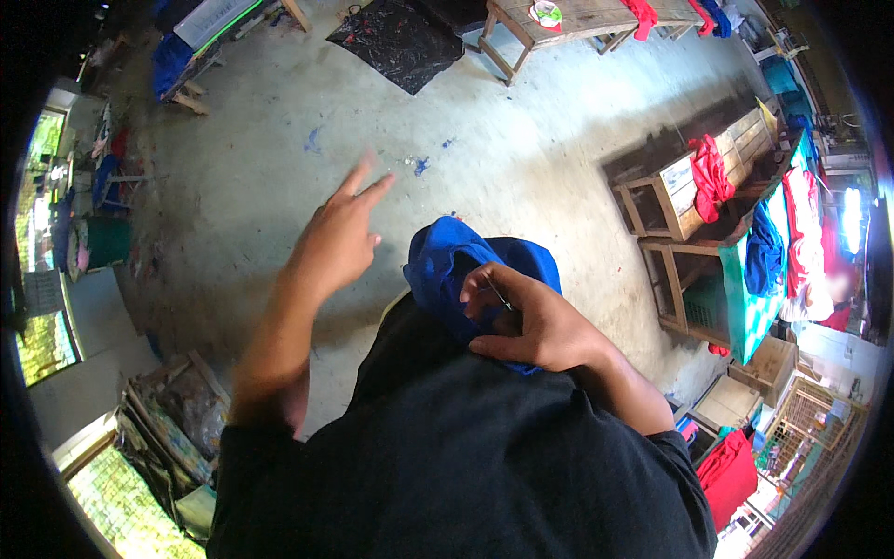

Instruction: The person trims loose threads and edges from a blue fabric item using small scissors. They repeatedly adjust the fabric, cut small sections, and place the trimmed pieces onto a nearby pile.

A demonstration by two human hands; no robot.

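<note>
the person's left hand (337, 240) is at about 10 o'clock from the middle of the view, lifted over the floor (223, 233). its fingers are spread apart, some of them blurred, and they appear to have hold of nothing. a blue cloth (436, 270) lies close to the middle, against the front of the black shirt (466, 447), and its far edge makes a soft, rounded rim toward 12 o'clock.

the right hand (549, 326) is at about 4 o'clock, on the near right side of this cloth. its fingers are half curled, with a gap between thumb and forefinger; a small metal thing (501, 296) shows inside the hand, but one cannot tell how firmly it is held, nor whether the cloth is pinched.

the left hand is near the cloth but apart from it, with wide room around it. the floor stretches from 9 to 1 o'clock, having a few blue scraps (421, 166) on it. its far side is bordered by a black sheet (396, 42) at 12 and a wooden surface (591, 17) at 1. another wooden surface (748, 135), carrying a red cloth (711, 177), limits the room at 2 o'clock, well apart from the right hand.
</note>
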